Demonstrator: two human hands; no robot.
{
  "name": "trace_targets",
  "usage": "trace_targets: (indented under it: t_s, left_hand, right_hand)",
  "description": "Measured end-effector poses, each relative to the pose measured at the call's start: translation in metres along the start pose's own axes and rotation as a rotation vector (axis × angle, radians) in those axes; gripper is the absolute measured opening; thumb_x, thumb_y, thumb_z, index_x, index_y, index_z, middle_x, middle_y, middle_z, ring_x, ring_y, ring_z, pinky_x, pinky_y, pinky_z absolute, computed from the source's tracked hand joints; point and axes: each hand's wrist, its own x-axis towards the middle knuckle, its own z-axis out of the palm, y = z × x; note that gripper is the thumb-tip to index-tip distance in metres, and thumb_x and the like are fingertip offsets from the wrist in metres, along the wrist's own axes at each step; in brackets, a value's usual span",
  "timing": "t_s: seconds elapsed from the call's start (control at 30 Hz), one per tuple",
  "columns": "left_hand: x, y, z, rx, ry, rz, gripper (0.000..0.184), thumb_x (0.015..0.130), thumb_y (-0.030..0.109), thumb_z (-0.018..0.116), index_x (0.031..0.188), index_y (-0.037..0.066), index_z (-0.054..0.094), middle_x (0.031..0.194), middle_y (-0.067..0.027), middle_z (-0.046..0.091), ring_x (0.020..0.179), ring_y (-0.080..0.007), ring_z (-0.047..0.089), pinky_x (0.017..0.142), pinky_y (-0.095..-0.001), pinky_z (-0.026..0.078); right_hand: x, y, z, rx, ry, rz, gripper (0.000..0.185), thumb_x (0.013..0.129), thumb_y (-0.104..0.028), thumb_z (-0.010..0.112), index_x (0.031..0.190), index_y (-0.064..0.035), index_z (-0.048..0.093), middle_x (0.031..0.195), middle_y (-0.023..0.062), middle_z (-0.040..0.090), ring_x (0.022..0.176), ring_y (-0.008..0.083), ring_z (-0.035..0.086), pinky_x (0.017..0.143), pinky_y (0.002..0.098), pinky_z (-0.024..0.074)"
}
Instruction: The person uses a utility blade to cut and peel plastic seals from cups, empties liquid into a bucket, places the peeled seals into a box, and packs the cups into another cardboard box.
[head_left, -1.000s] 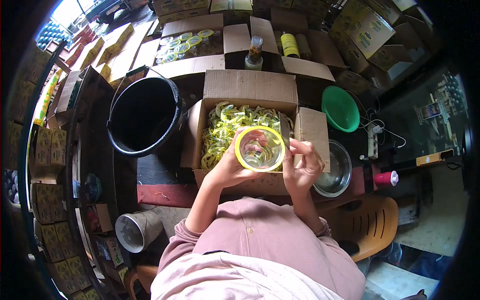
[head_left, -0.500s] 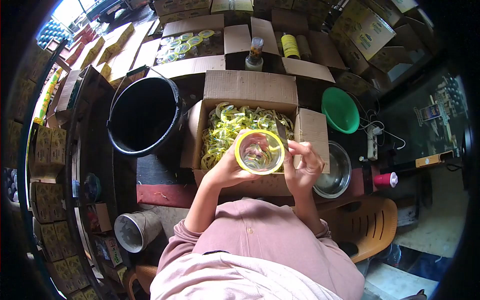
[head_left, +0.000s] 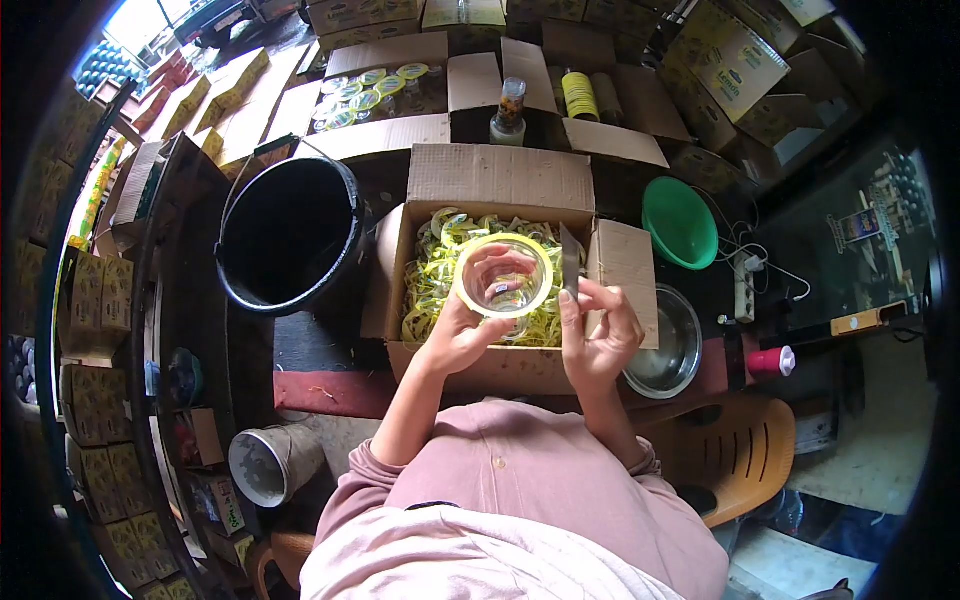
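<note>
My left hand (head_left: 460,338) is wrapped round a clear plastic cup (head_left: 506,278) with a yellow rim, its round top facing me. To its right, my right hand (head_left: 604,330) pinches a thin dark blade (head_left: 571,262) that points up and away from me. Cup and blade stand slightly apart. Beneath both hands is an open cardboard box (head_left: 500,174) filled with yellow and clear plastic strips (head_left: 436,262).
Left of the box stands a black bucket (head_left: 288,235). At the right are a green bowl (head_left: 680,223), a clear bowl (head_left: 668,342) and a power strip (head_left: 744,286). Behind are lidded cups (head_left: 364,92) and a jar (head_left: 508,112). An orange chair (head_left: 740,455) is at lower right.
The cup has moved a little left and up with my left hand, away from the blade. My right hand keeps its place, with the blade now more upright.
</note>
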Motion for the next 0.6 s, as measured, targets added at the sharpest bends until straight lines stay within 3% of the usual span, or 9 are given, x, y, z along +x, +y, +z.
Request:
trace_targets:
  t_s: [0.17,0.6]
  left_hand:
    - [0.002,0.002,0.003,0.052,-0.010,0.046,0.070,0.072,0.002,0.065,0.129,0.007,0.025,0.116,-0.0123,0.045,0.109,-0.0206,0.045,0.090,-0.0327,0.038]
    - [-0.001,0.001,0.003,0.240,-0.116,0.042,0.069,0.071,0.003,0.069,0.126,0.003,0.027,0.114,-0.0130,0.046,0.105,-0.0202,0.048,0.086,-0.0313,0.041]
  right_hand:
    - [-0.007,-0.006,0.004,-0.052,-0.012,-0.063,0.021,0.069,0.002,0.066,0.088,-0.0047,0.061,0.069,0.0061,0.058,0.061,0.0186,0.055,0.056,0.0290,0.0447]
    - [0.004,-0.006,0.004,-0.117,0.016,-0.116,0.021,0.068,0.004,0.064,0.088,-0.0048,0.062,0.071,0.0066,0.059,0.061,0.0193,0.056,0.056,0.0290,0.0447]
